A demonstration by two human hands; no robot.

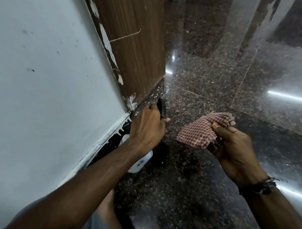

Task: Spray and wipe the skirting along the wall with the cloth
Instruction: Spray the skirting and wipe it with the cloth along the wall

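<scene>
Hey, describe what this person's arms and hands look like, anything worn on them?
Both forearms are bare, with no sleeves showing on them and no gloves. The right hand has a dark braided band with frayed threads round its wrist. The left hand and its wrist show nothing worn.

An indoor corridor or lobby of a building is suggested, though home or commercial premises cannot be told apart. A polished, dark speckled granite floor (197, 165) is seen, laid in large slabs with thin joints, and strip ceiling lights are mirrored in it. A pale painted wall (41, 78) is met by a wood-grain laminate panel (134, 42), possibly a door frame, its edge smeared with white paint. A dark, paint-splashed skirting (101, 146) runs along the wall's foot.
</scene>
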